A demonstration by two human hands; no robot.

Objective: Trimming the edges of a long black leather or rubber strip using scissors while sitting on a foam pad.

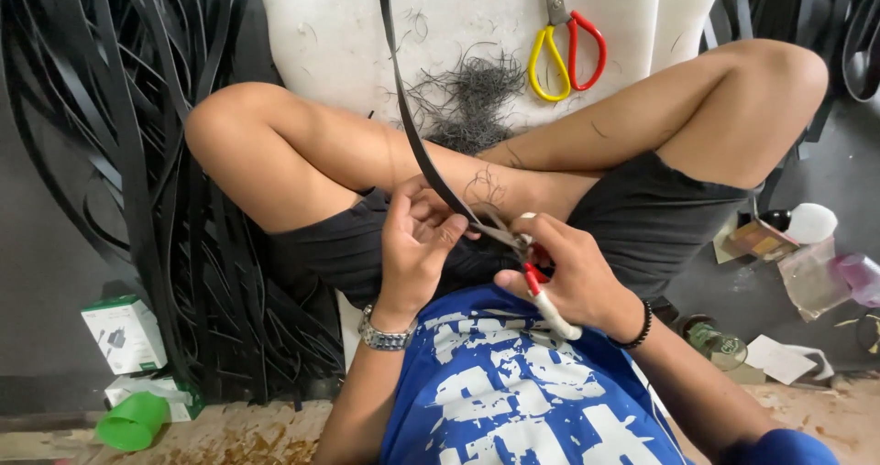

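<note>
While the left hand [414, 245] pinched the black strip [417, 135], the strip's long axis ran up and away from it across the white cushion [348, 34]. Just right of that pinch, the right hand [568, 277] was closed around scissors [513, 240] whose blades met the strip.

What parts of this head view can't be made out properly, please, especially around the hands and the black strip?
- Blades of the scissors in the right hand: hidden behind the fingers of both hands.
- Black strip: its far end is cut off by the top edge; its near end is covered by the left hand.
- Yellow and red scissors: blade tips cut off by the top edge.
- Items on the floor at right: too small and blurred to identify.
</note>
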